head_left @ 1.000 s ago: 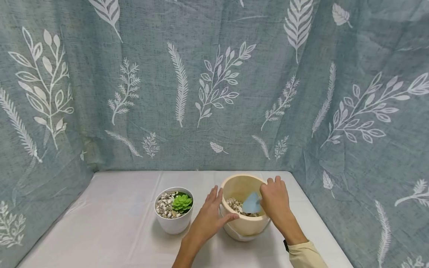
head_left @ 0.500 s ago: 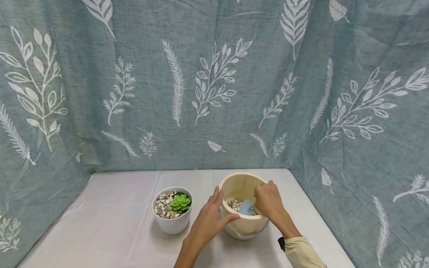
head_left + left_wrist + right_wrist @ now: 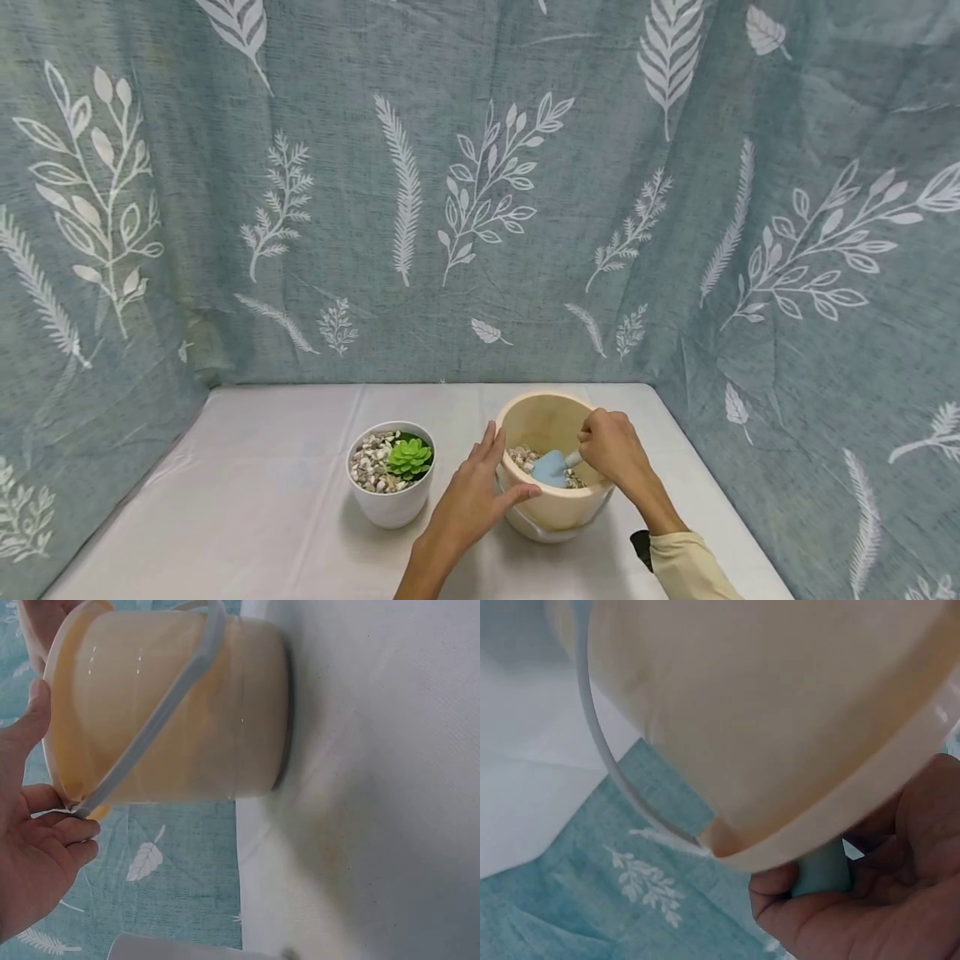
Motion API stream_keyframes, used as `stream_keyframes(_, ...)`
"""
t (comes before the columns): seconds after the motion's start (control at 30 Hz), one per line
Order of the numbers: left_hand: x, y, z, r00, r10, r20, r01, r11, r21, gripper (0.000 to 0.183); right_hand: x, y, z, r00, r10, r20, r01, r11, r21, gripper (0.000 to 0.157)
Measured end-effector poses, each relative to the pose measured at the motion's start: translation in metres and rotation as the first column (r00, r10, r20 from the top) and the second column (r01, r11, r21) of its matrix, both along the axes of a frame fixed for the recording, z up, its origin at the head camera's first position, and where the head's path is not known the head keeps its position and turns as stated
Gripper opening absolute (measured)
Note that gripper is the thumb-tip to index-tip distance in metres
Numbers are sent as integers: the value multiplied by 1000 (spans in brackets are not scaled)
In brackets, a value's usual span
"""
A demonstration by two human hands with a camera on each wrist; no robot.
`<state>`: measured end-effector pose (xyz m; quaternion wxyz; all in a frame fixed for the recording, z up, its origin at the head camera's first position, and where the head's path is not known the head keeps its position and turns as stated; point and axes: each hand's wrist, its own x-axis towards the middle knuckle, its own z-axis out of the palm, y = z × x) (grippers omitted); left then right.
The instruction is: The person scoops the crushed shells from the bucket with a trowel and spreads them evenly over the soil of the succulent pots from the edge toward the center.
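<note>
A cream bucket (image 3: 558,510) with a grey-white bail handle (image 3: 161,712) stands upright, pebbles (image 3: 523,457) at its bottom. My right hand (image 3: 613,450) grips a small blue shovel (image 3: 550,469) by its handle at the bucket's right rim. The shovel's blade lies low inside, against the pebbles. In the right wrist view, curled fingers enclose the teal handle end (image 3: 823,868). My left hand (image 3: 468,496) rests at the bucket's left rim, thumb along the near edge and fingers extended up the outer side. In the left wrist view its fingers touch near the bail's hinge.
Left of the bucket is a white pot (image 3: 390,507) holding pebbles and a green succulent (image 3: 410,458). Both containers stand on a white-covered table (image 3: 285,467). A blue-green leaf-print curtain (image 3: 337,208) encloses the back and sides.
My right hand has lowered the shovel into the pebbles, and its blade now sits lower and more to the left, with the handle showing. The left hand keeps its place at the rim.
</note>
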<state>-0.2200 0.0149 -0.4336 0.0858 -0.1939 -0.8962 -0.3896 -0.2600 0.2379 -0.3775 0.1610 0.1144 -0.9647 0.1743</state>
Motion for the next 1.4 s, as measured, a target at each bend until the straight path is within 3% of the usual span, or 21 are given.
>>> stream_keyframes(0.43, 1, -4, -2, 999, 6, -38, -5, 1000, 19, 100, 7, 5, 17, 996, -56, 65, 65, 985, -158, 17)
stream_keyframes(0.8, 1, -7, -3, 999, 24, -40, -23, 999, 27, 99, 11, 13, 33, 991, -74, 110, 96, 973, -209, 20)
stream_keyframes(1.07, 2, -11, -4, 998, 31, -53, -29, 999, 36, 100, 17, 17, 49, 991, -105, 82, 119, 974, -194, 18)
stream_keyframes(1.3, 2, -17, -5, 998, 30, -58, -28, 999, 37, 102, 19, 8, 57, 992, -94, 83, 110, 971, -212, 20)
stream_keyframes(1.4, 5, -24, -6, 995, 67, -72, -63, 997, 51, 102, 16, -1, 58, 994, -74, 82, 91, 968, -233, 21)
